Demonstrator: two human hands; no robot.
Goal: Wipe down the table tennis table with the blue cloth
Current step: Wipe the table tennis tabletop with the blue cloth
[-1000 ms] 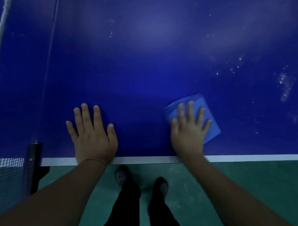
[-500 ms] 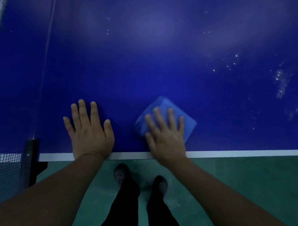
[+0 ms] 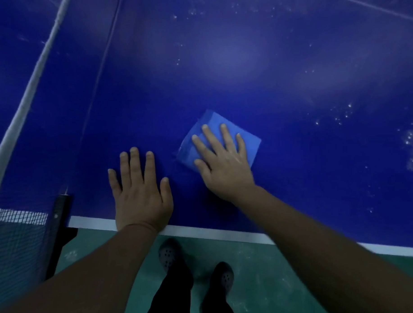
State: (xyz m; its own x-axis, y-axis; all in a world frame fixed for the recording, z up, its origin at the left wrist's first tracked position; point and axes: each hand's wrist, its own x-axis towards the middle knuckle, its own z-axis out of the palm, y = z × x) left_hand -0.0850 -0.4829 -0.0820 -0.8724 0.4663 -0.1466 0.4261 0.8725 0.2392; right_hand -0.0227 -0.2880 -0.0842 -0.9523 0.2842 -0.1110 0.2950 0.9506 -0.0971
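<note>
Fingers of the right hand (image 3: pixel 224 165) lie straight and slightly spread, pressing the folded blue cloth (image 3: pixel 220 138) flat on the table tennis table (image 3: pixel 221 69) a little in from its white edge line (image 3: pixel 215 233), a palm-down hold that likely puts even pressure through the pad for wiping. Beside it but apart from the cloth, the left hand (image 3: pixel 140 193) rests flat with fingers straight and holds nothing, apparently as a brace near the net post (image 3: pixel 60 222), while pale specks (image 3: pixel 411 147) well to the right suggest that area is not yet wiped.
</note>
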